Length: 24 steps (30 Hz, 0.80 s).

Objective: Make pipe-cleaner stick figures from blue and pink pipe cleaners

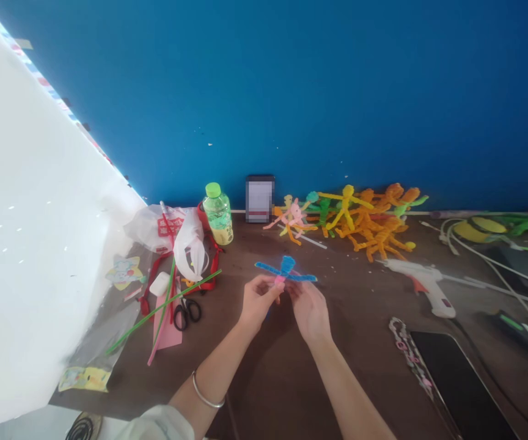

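1. We log the left hand [257, 299] and the right hand [310, 310] meeting over the middle of the counter [291, 379], both forearms coming in from the near edge.
2. Between them sits a blue pipe-cleaner piece [286, 271]: fuzzy blue arms spread left and right, with a short pink stem below the crossing. It is held just above the counter, in front of both hands and clear of the other things.
3. Left fingers [271, 287] are pinched together on the pink stem. Right fingers [295, 288] close on the same stem from the other side, so the two hands nearly touch.
4. We note a silver bangle [206, 397] on the left wrist.
5. Left of the hands lie black-handled scissors [187, 311], long green stems [163, 305] slanting across a pink sheet [167, 330], and a white plastic bag [176, 235] with red print.
6. A green-capped bottle [218, 214] stands upright just beside the bag, near the blue wall [291, 91].
7. Along the wall, well apart from the hands, we count a heap of finished figures [365, 220] in orange, yellow, green and pink.
8. To the right lies a white glue gun [424, 284] on its side, its cord trailing right. Nearer us, a dark phone [456, 379] lies flat with a beaded strap beside it.
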Each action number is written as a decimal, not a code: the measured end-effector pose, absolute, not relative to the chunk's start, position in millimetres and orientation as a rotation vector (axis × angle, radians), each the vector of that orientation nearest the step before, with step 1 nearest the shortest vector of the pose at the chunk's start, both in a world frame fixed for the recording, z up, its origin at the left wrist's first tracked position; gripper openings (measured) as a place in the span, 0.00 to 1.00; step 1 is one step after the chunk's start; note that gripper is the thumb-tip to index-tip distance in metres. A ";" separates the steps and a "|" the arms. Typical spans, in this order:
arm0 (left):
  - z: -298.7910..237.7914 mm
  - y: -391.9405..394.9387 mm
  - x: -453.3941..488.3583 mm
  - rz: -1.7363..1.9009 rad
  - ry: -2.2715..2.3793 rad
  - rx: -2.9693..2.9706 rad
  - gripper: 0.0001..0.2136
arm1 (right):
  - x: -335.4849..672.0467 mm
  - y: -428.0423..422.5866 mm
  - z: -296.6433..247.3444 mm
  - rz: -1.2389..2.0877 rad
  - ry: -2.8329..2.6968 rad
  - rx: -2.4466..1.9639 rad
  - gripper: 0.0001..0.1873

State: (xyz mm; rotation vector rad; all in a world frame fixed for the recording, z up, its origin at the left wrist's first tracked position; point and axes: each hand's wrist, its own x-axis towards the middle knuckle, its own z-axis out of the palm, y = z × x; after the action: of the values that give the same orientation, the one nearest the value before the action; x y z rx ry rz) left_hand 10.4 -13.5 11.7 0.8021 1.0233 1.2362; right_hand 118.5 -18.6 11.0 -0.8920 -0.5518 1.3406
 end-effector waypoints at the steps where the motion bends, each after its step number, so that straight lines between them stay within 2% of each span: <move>1: 10.6 -13.2 10.0 1.234 1.048 0.814 0.12 | 119.7 -18.2 9.6 1.306 -0.545 -0.905 0.08; 8: 10.5 -12.7 5.5 1.170 1.079 0.903 0.12 | 131.2 -22.8 12.2 0.867 -0.740 -1.161 0.16; 14: 11.1 -13.4 0.1 1.370 1.213 1.356 0.05 | 136.4 -26.0 22.4 0.548 -0.992 -1.362 0.13; 24: 7.8 -9.5 -5.3 1.507 1.268 1.633 0.06 | 138.3 -24.6 12.9 0.872 -0.959 -1.174 0.08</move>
State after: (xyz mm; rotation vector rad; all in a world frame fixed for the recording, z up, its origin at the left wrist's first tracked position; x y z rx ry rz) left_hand -5.3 -9.5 7.8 1.6329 1.2679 1.5067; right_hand 138.3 -24.6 12.9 -1.1737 -0.9591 0.8723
